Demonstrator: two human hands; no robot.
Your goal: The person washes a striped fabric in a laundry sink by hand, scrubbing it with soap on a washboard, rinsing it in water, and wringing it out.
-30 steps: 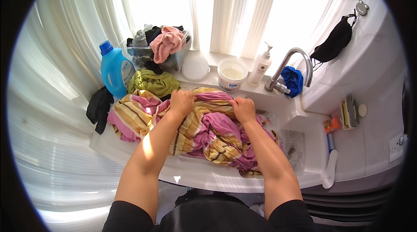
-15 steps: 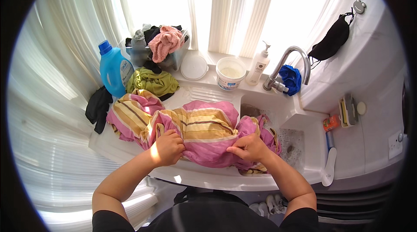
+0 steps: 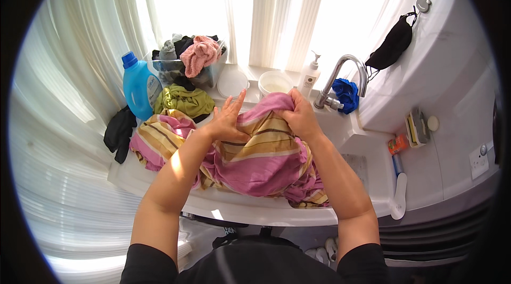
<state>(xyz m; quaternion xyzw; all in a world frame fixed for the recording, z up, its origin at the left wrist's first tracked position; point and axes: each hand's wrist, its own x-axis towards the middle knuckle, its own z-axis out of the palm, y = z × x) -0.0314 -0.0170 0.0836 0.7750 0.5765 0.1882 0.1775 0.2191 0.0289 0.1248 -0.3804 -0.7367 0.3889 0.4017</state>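
A large pink cloth with yellow, white and brown stripes (image 3: 250,175) lies bunched over the washboard and the sink's left side. My right hand (image 3: 301,118) pinches its far edge and holds that part raised. Against the cloth's left side rests my left hand (image 3: 228,123), fingers spread and pointing away from me. Beyond the hands stands a white tub (image 3: 274,78), partly covered by the lifted cloth. A round white lid (image 3: 232,83) lies to the tub's left. The cloth and my right forearm hide most of the basin.
A blue detergent bottle (image 3: 139,89), a green garment (image 3: 183,100) and a clear bin of clothes (image 3: 213,73) stand at the left. A pump bottle (image 3: 308,77), a curved faucet (image 3: 340,68) and a blue cloth (image 3: 347,96) line the back right. A white-handled brush (image 3: 399,196) lies at the right rim.
Both hands have moved away from me, from the cloth's near edge to its far side. My left fingers have spread. My right hand has lifted the far edge, which now hides part of the tub.
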